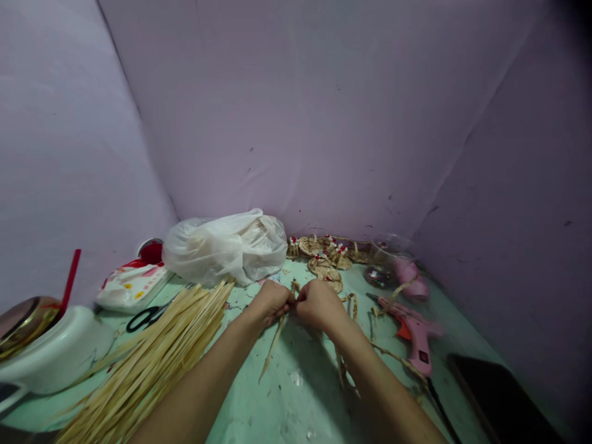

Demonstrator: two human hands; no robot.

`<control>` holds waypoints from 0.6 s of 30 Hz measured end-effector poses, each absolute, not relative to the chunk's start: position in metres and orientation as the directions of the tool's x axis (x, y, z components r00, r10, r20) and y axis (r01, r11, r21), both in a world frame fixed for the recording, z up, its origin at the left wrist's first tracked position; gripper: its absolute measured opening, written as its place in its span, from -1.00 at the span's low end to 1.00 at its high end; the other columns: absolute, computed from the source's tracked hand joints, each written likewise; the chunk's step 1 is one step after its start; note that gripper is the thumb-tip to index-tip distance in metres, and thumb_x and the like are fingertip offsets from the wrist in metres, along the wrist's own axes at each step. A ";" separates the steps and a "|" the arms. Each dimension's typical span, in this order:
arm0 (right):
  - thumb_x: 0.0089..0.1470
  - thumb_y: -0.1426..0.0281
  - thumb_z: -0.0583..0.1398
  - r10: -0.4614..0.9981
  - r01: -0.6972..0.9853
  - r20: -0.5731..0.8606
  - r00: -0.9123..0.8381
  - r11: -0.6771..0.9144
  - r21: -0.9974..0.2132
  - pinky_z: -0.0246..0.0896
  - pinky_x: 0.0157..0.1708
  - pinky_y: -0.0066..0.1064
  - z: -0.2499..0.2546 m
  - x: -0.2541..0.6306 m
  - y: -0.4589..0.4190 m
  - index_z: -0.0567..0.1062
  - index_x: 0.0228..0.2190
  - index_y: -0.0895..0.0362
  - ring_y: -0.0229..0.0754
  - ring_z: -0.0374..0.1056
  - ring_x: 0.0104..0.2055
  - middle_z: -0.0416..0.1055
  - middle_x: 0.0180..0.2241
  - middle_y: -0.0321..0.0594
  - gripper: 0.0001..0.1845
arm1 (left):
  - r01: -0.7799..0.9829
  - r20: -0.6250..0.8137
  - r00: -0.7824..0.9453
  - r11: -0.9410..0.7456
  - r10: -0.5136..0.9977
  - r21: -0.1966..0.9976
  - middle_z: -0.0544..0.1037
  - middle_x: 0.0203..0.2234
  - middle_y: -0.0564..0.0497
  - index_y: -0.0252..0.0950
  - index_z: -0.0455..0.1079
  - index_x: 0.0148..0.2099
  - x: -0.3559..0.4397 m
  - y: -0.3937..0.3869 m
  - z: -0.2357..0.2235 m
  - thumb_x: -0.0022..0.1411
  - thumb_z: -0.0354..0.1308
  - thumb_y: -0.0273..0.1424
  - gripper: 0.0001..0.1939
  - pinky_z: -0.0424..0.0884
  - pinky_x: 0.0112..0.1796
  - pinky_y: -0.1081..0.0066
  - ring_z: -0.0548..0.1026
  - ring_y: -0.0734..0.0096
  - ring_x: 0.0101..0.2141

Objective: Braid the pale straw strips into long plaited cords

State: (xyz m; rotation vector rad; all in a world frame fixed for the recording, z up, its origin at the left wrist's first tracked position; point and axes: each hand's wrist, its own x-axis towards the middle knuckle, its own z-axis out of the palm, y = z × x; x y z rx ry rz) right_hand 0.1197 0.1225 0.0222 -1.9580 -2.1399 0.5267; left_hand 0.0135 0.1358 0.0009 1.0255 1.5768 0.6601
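Observation:
My left hand (272, 302) and my right hand (319, 303) meet above the middle of the pale green table, both with the fingers closed. Between them runs a straw braid (295, 286), pinched at the fingertips; its upper end pokes out past my knuckles. A loose straw end (274, 349) hangs below my left hand. More braided length (341, 365) trails down beside my right forearm. Most of what the fingertips grip is hidden behind the hands.
Left lie a bundle of dry straw (171, 345), black-handled scissors (144, 318), a tissue pack (132, 287) and a white pot (69, 351). A plastic bag (226, 243) and woven straw ornaments (326, 271) sit behind. On the right are a pink glue gun (419, 342), a plastic cup (393, 250) and a dark flat object (499, 401).

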 end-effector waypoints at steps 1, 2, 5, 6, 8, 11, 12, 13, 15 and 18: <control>-0.26 0.37 0.16 0.990 0.929 -0.092 -0.108 0.068 -0.363 0.04 -0.52 -0.45 0.024 0.118 0.121 0.56 -0.51 0.17 -0.10 0.38 -0.40 0.48 -0.46 0.01 -0.78 | 0.266 -0.498 -0.041 0.490 0.866 0.830 0.10 -0.94 0.14 -0.32 0.04 -0.78 0.013 0.136 0.001 -0.23 -0.03 -0.58 -0.78 -0.17 -0.78 0.57 0.00 0.67 -0.87; -0.25 0.36 0.16 0.990 0.937 -0.083 -0.113 0.078 -0.340 0.05 -0.52 -0.45 0.025 0.115 0.119 0.56 -0.50 0.18 -0.09 0.38 -0.39 0.48 -0.45 0.02 -0.77 | 0.265 -0.513 -0.043 0.505 0.857 0.821 0.09 -0.94 0.14 -0.32 0.05 -0.78 0.011 0.137 0.001 -0.23 -0.03 -0.57 -0.78 -0.18 -0.78 0.57 0.00 0.67 -0.87; -0.23 0.39 0.14 0.985 0.950 -0.050 -0.163 0.143 -0.277 0.06 -0.49 -0.44 0.029 0.108 0.112 0.55 -0.45 0.20 -0.08 0.38 -0.37 0.48 -0.42 0.04 -0.75 | 0.268 -0.522 0.005 0.502 0.853 0.823 0.08 -0.95 0.14 -0.33 0.06 -0.80 0.007 0.137 0.000 -0.26 -0.02 -0.56 -0.79 -0.20 -0.78 0.57 -0.01 0.68 -0.87; -0.23 0.41 0.14 0.982 0.950 -0.046 -0.184 0.165 -0.265 0.06 -0.49 -0.44 0.030 0.106 0.110 0.55 -0.44 0.20 -0.09 0.38 -0.37 0.48 -0.42 0.04 -0.75 | 0.268 -0.507 0.023 0.484 0.861 0.833 0.08 -0.95 0.15 -0.33 0.06 -0.80 0.006 0.137 0.000 -0.27 -0.02 -0.56 -0.80 -0.19 -0.77 0.58 -0.01 0.69 -0.87; -0.25 0.41 0.15 0.971 0.939 -0.076 -0.227 0.197 -0.282 0.04 -0.52 -0.46 0.032 0.107 0.108 0.55 -0.46 0.18 -0.11 0.37 -0.40 0.48 -0.44 0.00 -0.76 | 0.262 -0.483 0.068 0.452 0.873 0.853 0.08 -0.94 0.16 -0.34 0.06 -0.79 0.001 0.138 -0.001 -0.30 0.00 -0.56 -0.81 -0.18 -0.77 0.58 -0.01 0.70 -0.86; -0.22 0.33 0.16 0.969 0.911 -0.127 -0.210 0.147 -0.385 -0.03 -0.58 -0.48 0.035 0.119 0.114 0.55 -0.50 0.17 -0.19 0.32 -0.50 0.46 -0.52 -0.09 -0.77 | 0.253 -0.496 0.170 0.449 0.852 0.857 0.12 -0.90 0.17 -0.35 0.11 -0.75 -0.007 0.142 -0.003 -0.31 0.05 -0.52 -0.85 -0.21 -0.76 0.60 0.00 0.72 -0.84; -0.20 0.33 0.14 0.981 0.902 -0.108 -0.163 0.104 -0.420 -0.04 -0.59 -0.49 0.035 0.125 0.119 0.55 -0.52 0.18 -0.22 0.30 -0.52 0.45 -0.55 -0.12 -0.78 | 0.253 -0.508 0.204 0.456 0.837 0.853 0.14 -0.88 0.17 -0.36 0.15 -0.73 -0.010 0.144 -0.005 -0.30 0.07 -0.49 -0.87 -0.22 -0.76 0.60 0.01 0.73 -0.83; -0.16 0.36 0.11 0.994 0.891 -0.060 -0.087 0.050 -0.452 -0.05 -0.59 -0.50 0.033 0.130 0.124 0.54 -0.53 0.19 -0.25 0.28 -0.53 0.43 -0.57 -0.14 -0.77 | 0.251 -0.515 0.232 0.460 0.825 0.851 0.15 -0.86 0.17 -0.36 0.18 -0.70 -0.013 0.146 -0.006 -0.30 0.09 -0.46 -0.88 -0.24 -0.76 0.60 0.01 0.73 -0.83; -0.15 0.41 0.11 1.000 0.822 -0.015 -0.026 0.013 -0.569 -0.05 -0.59 -0.53 0.026 0.138 0.134 0.53 -0.55 0.21 -0.30 0.25 -0.55 0.40 -0.61 -0.18 -0.80 | 0.251 -0.531 0.275 0.474 0.801 0.844 0.16 -0.84 0.18 -0.37 0.24 -0.64 -0.017 0.149 -0.008 -0.29 0.10 -0.43 -0.89 -0.26 -0.75 0.60 0.01 0.74 -0.82; -0.18 0.44 0.14 0.988 0.660 -0.153 -0.034 -0.093 -0.745 -0.04 -0.63 -0.55 0.008 0.135 0.144 0.49 -0.60 0.24 -0.33 0.21 -0.63 0.33 -0.71 -0.24 -0.85 | 0.230 -0.533 0.308 0.482 0.788 0.845 0.15 -0.83 0.19 -0.38 0.27 -0.60 -0.019 0.151 -0.011 -0.29 0.10 -0.42 -0.88 -0.28 -0.75 0.61 0.00 0.75 -0.81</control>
